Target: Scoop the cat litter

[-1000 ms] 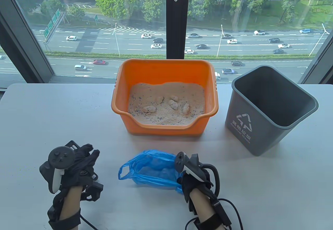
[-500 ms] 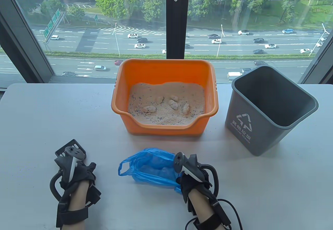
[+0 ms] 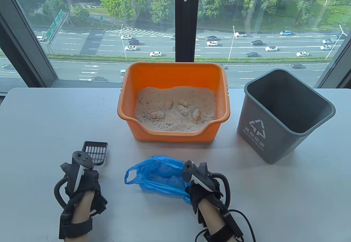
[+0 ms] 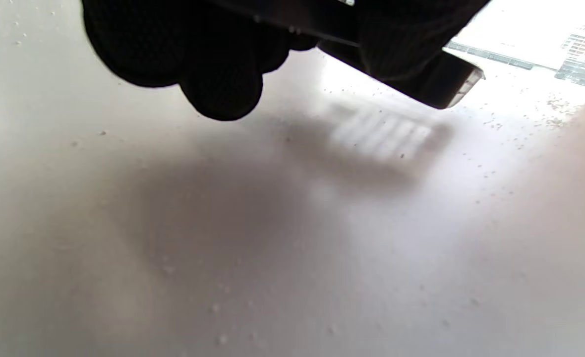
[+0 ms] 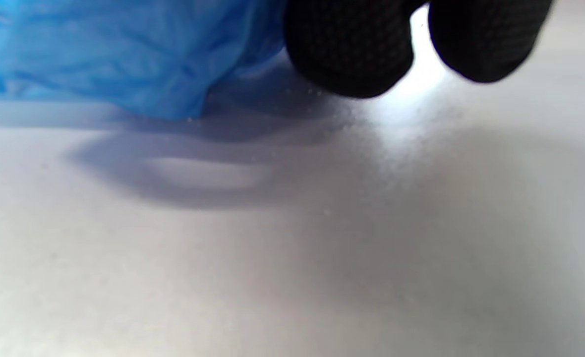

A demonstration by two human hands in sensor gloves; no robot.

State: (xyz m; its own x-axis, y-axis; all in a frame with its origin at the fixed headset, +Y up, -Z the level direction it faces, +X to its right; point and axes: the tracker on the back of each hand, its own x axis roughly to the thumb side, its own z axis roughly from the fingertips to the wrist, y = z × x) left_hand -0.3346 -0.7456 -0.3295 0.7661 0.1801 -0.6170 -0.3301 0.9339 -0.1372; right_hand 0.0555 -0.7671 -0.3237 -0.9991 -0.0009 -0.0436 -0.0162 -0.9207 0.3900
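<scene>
Since 0.5 s ago: scoop (image 3: 95, 153) now shows its slotted head clear of the left hand (image 3: 82, 183), where before only a dark corner showed behind the tracker. Right hand (image 3: 204, 188) and blue bag (image 3: 153, 176) unchanged.

Scoop: dark, slotted, lower left of the table view, head pointing toward the top of the frame. Handle end disappears under the left hand. Left wrist view: gloved fingers (image 4: 220, 87) curl over the dark scoop (image 4: 441, 84), which is off the table (image 3: 54, 121) and throws a slotted shadow on it. Left grip: clamped on the scoop.

Litter box (image 3: 172, 74): orange, centre of frame, above the scoop and to its right, well apart from it. Sandy litter (image 3: 175, 116) inside with several pale clumps (image 3: 182, 110) near the middle.

Blue bag: crumpled, lower centre, just below the litter box, between the two hands. Right hand sits at its right edge; right wrist view shows fingertips (image 5: 352, 54) next to the plastic (image 5: 124, 54). Right grip: cannot tell whether it has the bag.

Grey bin (image 3: 263, 132): right of frame, upright, beside the litter box.
</scene>
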